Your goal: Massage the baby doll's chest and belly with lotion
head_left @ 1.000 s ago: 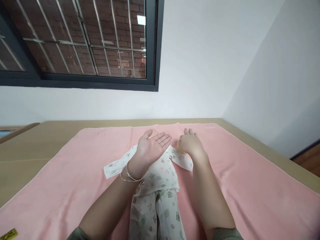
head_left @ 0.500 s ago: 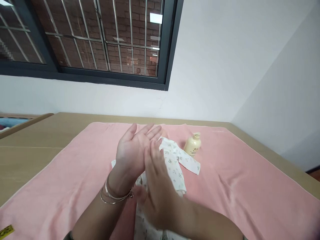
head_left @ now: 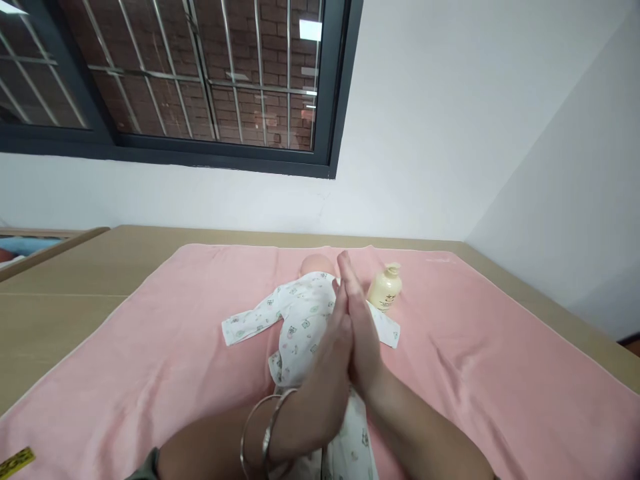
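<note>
Pink blanket (head_left: pixel 180 333), flat left hand (head_left: pixel 326 377), pressed against flat right hand (head_left: pixel 365 333)

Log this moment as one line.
left hand, right hand: palm to palm | patterned outfit: on pink cloth | bottle: untouched

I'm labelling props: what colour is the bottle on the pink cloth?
Pale yellow bottle, best seen in the head view.

The bottle (head_left: pixel 385 289) sits on the blanket (head_left: pixel 465 333), right of the doll's head (head_left: pixel 316 264).
</note>
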`<state>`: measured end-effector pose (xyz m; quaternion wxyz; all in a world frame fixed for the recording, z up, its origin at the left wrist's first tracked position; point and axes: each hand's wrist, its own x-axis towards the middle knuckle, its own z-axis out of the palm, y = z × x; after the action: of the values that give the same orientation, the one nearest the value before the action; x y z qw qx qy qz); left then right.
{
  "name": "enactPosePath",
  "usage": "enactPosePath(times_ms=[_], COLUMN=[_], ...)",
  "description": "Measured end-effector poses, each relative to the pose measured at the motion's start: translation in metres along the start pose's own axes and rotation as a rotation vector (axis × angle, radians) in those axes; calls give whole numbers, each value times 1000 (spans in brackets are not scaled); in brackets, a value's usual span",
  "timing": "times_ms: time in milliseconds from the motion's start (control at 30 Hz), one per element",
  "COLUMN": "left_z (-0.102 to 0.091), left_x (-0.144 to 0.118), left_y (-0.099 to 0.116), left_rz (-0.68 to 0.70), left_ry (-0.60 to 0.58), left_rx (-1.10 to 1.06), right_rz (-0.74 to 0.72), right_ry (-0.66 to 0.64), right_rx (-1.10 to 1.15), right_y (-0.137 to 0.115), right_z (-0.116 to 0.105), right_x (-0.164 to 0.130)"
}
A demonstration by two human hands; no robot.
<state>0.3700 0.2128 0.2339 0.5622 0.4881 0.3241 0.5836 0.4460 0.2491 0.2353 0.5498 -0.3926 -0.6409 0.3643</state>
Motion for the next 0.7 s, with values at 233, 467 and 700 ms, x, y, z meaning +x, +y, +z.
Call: enactPosePath(times_ms=[233,467,700], left_z=[-24,-19,-12], left_x=[47,23,-2], left_y=[33,2,8], left_rz=[-277,-67,-93], left_ry=[167,120,58], left_rx=[-306,-194,-173], right_rz=[-216,-325,-506], right_ry=[-192,-287,-264], right_rx=[-221,-243,-367], right_y=[-9,-14,4], right_z=[35,5,-3], right_x=[-46,-20,8])
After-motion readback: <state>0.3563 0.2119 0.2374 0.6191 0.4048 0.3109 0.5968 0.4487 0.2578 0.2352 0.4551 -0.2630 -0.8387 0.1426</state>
